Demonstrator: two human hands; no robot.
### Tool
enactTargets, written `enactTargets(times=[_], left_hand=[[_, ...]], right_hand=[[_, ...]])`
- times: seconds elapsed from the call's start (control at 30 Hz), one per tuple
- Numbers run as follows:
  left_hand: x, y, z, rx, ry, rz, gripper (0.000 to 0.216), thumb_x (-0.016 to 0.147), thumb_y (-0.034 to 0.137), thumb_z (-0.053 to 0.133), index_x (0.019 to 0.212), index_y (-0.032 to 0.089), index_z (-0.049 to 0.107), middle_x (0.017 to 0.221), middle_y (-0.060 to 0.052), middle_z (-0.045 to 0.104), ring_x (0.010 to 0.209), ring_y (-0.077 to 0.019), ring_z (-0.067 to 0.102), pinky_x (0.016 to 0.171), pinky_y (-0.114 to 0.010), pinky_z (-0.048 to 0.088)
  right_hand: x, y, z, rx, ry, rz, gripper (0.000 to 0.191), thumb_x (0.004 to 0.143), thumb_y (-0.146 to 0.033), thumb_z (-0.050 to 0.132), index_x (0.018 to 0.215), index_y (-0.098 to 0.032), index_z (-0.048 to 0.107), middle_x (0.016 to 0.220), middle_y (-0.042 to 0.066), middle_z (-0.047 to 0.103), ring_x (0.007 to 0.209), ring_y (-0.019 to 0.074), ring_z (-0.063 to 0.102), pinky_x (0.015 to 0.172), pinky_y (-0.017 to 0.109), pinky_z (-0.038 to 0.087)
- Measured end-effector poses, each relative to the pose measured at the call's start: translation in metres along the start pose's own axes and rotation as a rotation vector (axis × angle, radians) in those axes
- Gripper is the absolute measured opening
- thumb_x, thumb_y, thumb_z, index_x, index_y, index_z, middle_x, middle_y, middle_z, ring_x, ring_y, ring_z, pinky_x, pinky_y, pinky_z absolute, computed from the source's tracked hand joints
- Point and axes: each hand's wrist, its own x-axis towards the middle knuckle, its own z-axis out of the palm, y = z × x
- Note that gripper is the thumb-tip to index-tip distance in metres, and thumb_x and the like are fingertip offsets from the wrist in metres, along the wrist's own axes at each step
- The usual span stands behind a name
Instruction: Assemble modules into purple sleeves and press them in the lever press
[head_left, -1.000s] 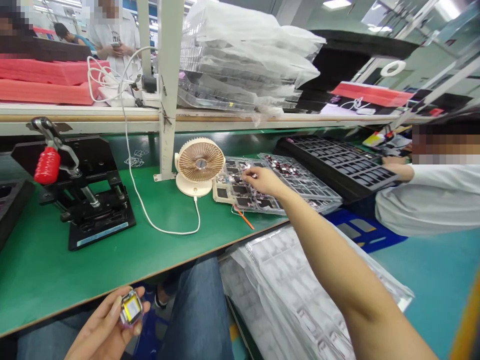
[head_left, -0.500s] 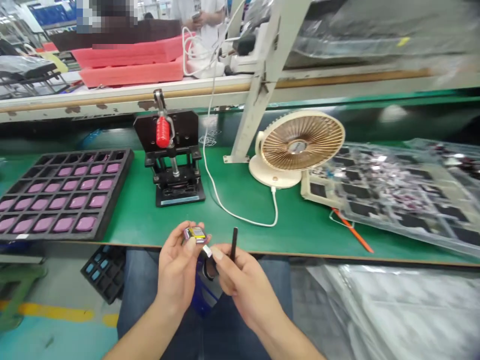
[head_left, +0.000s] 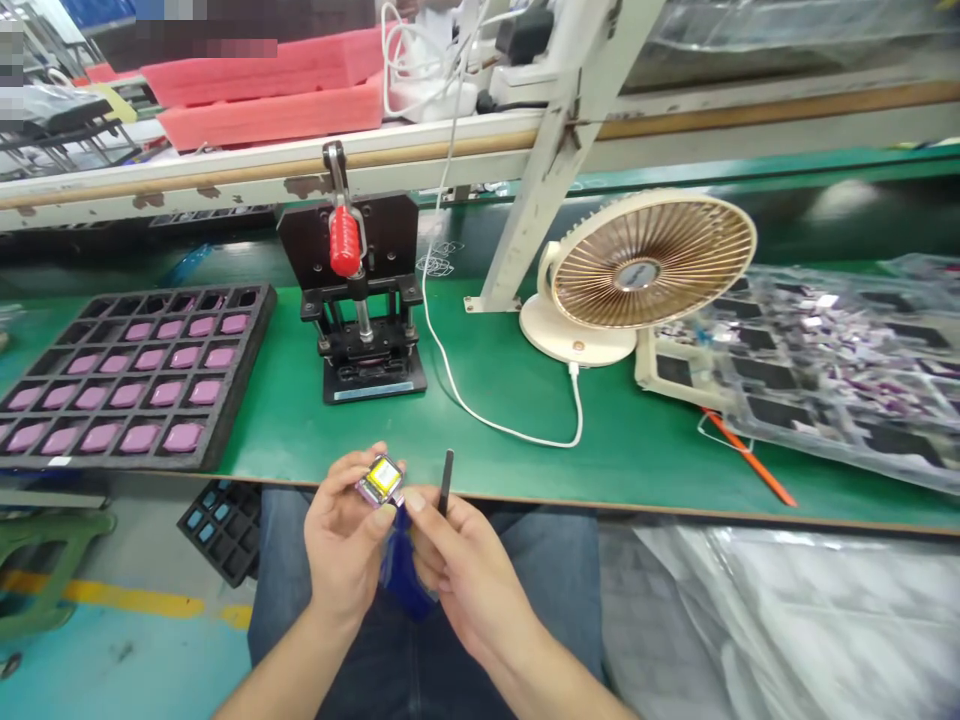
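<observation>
My left hand is closed on a small purple-cased electronic device, thumb along its lower edge. The open side faces up and shows a yellow-edged, pale rectangular part. My right hand is closed around slim black tweezers, whose back end points up out of the fist. The right thumb and forefinger meet at the device's lower right corner, beside the left thumb; what they pinch there is too small to make out. Both hands are above my lap at the table's front edge.
A black tray of purple casings lies at left, beside a red-handled press. A cream fan with a white cable stands right of centre. Further right are an orange stick and clear plastic trays of small parts.
The device has turned so its open side faces me more. A whitish tab seen between the hands no longer shows clearly. Both hands shifted slightly left, and the head view moved.
</observation>
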Motion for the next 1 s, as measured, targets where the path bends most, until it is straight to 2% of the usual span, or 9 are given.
enactTargets(times=[0.1, 0.17, 0.27, 0.47, 0.6, 0.83, 0.9, 1.0], left_hand=[[-0.001, -0.002, -0.003, 0.004, -0.012, 0.011, 0.035, 0.085, 0.016, 0.088, 0.117, 0.027, 0.079, 0.127, -0.007, 0.069, 0.134, -0.0334, 0.066, 0.109, -0.054, 0.06], [-0.003, -0.003, -0.005, -0.012, -0.001, -0.012, 0.034, 0.085, 0.018, 0.088, 0.117, 0.027, 0.079, 0.127, -0.007, 0.069, 0.133, -0.0345, 0.067, 0.108, -0.052, 0.061], [-0.006, -0.006, -0.006, -0.032, 0.046, -0.052, 0.036, 0.084, 0.022, 0.09, 0.118, 0.027, 0.079, 0.128, -0.007, 0.07, 0.13, -0.0357, 0.069, 0.102, -0.048, 0.065], [-0.015, -0.01, -0.004, -0.027, 0.083, -0.081, 0.038, 0.083, 0.028, 0.092, 0.118, 0.028, 0.079, 0.126, -0.008, 0.074, 0.124, -0.0363, 0.074, 0.098, -0.046, 0.067], [-0.019, -0.011, -0.004, -0.032, 0.058, -0.067, 0.038, 0.084, 0.028, 0.091, 0.12, 0.028, 0.079, 0.126, -0.008, 0.073, 0.124, -0.037, 0.073, 0.098, -0.047, 0.067], [-0.017, -0.012, -0.003, -0.033, 0.023, -0.076, 0.037, 0.086, 0.032, 0.089, 0.121, 0.028, 0.08, 0.122, -0.008, 0.075, 0.121, -0.0356, 0.076, 0.1, -0.045, 0.065], [-0.021, -0.005, 0.0, -0.014, 0.026, -0.099, 0.036, 0.083, 0.033, 0.091, 0.118, 0.027, 0.082, 0.119, -0.008, 0.078, 0.116, -0.0351, 0.077, 0.099, -0.045, 0.066], [-0.034, 0.012, 0.007, 0.017, 0.099, -0.212, 0.039, 0.075, 0.031, 0.096, 0.111, 0.027, 0.083, 0.115, -0.005, 0.081, 0.108, -0.0315, 0.08, 0.093, -0.04, 0.068]], right_hand=[[0.001, 0.007, -0.001, -0.089, 0.009, -0.077, 0.054, 0.084, -0.068, 0.084, 0.099, -0.019, 0.067, 0.057, -0.013, 0.029, 0.049, 0.0051, 0.017, 0.043, 0.02, 0.018], [0.003, 0.012, -0.002, -0.199, 0.044, -0.215, 0.05, 0.088, -0.067, 0.08, 0.095, -0.019, 0.066, 0.061, -0.009, 0.038, 0.051, 0.0065, 0.027, 0.047, 0.021, 0.026], [0.007, 0.019, -0.006, -0.355, 0.099, -0.461, 0.042, 0.095, -0.059, 0.076, 0.086, -0.02, 0.063, 0.074, -0.003, 0.053, 0.064, 0.01, 0.045, 0.06, 0.023, 0.041], [0.012, 0.029, -0.014, -0.492, 0.045, -0.685, 0.017, 0.102, -0.038, 0.071, 0.096, -0.023, 0.067, 0.081, -0.002, 0.061, 0.064, 0.0108, 0.048, 0.061, 0.024, 0.041], [0.01, 0.028, -0.018, -0.499, 0.037, -0.669, 0.02, 0.099, -0.038, 0.074, 0.087, -0.022, 0.068, 0.081, -0.001, 0.064, 0.069, 0.0126, 0.053, 0.063, 0.025, 0.041], [0.015, 0.02, -0.019, -0.305, 0.008, -0.557, 0.031, 0.086, -0.043, 0.088, 0.082, -0.022, 0.066, 0.08, -0.001, 0.066, 0.075, 0.0145, 0.059, 0.071, 0.025, 0.048], [0.009, 0.022, -0.013, -0.253, 0.044, -0.559, 0.038, 0.084, -0.048, 0.089, 0.081, -0.022, 0.061, 0.08, 0.0, 0.065, 0.075, 0.015, 0.059, 0.071, 0.026, 0.049], [-0.013, 0.03, -0.008, -0.257, 0.095, -0.531, 0.047, 0.085, -0.06, 0.084, 0.082, -0.023, 0.056, 0.076, -0.001, 0.061, 0.065, 0.0128, 0.051, 0.062, 0.026, 0.043]])
